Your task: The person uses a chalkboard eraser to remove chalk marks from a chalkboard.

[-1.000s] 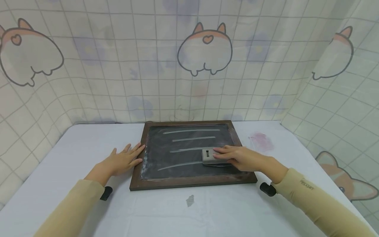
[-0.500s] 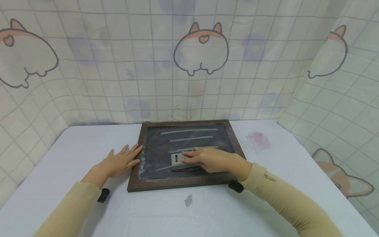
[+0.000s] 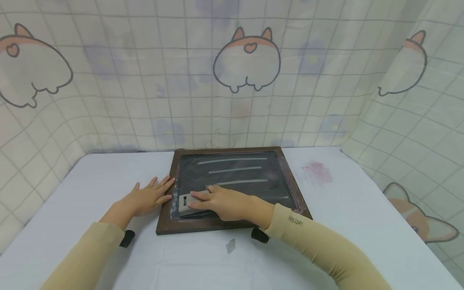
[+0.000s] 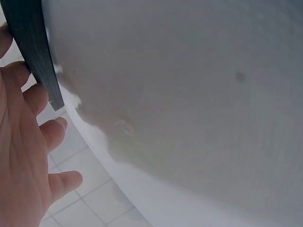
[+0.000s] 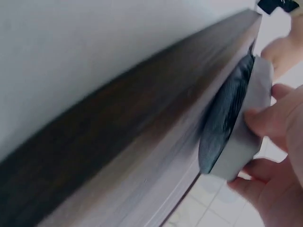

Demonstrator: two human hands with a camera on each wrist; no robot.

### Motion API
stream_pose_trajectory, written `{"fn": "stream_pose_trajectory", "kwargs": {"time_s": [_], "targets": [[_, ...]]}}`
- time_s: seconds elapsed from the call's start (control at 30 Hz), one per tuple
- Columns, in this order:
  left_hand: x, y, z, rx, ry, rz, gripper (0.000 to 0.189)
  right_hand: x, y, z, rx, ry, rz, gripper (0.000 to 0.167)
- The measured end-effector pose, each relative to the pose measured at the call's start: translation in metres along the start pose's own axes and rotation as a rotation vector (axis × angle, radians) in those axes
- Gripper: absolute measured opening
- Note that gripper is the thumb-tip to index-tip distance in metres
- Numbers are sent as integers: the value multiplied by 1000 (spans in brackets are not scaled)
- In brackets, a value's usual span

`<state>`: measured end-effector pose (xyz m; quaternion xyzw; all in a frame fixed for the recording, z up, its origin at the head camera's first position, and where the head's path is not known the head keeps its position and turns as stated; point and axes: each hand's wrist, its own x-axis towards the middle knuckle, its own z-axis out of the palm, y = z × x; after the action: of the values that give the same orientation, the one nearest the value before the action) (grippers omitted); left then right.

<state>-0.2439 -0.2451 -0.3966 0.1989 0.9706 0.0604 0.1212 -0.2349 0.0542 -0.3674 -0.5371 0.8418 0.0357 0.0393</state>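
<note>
The grey eraser (image 5: 236, 137) sits dark pad down on the lower left of the chalkboard (image 3: 232, 176), bearing a small dark mark too small to read. The right hand (image 3: 228, 203) grips it between thumb and fingers. Pale chalk strokes (image 3: 232, 160) cross the board above. The left hand (image 3: 145, 199), fingers spread, touches the frame's left edge. Small dark lettering (image 3: 295, 220) on the right sleeve (image 3: 319, 249) seems to begin "LETS"; the rest is unclear. The board lies on the white bench (image 3: 174, 262).
</note>
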Motion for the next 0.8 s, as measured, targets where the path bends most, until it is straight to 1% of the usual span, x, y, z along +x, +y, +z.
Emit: {"fn": "stream_pose_trajectory", "kwargs": {"time_s": [0.07,0.13,0.23,0.37,0.5,0.7,0.8], "targets": [[-1,-1,1,0,3,-1,69,1,-4,1,-29,-13,6,77],[-2,-1,1,0,6,-1,69,-1,-5,2,-35,-14,11,79],[-2,0,1,-4,8,1,69,-8,-1,5,-10,-4,15,78],[-2,-1,1,4,11,10,68,-23,9,10,29,19,30,79],[-2,-2,1,10,15,16,68,-46,24,15,56,52,56,81],[-1,-3,3,14,16,18,69,-92,49,23,148,102,115,79],[-1,-4,3,16,18,19,69,-115,60,27,164,137,133,76]]}}
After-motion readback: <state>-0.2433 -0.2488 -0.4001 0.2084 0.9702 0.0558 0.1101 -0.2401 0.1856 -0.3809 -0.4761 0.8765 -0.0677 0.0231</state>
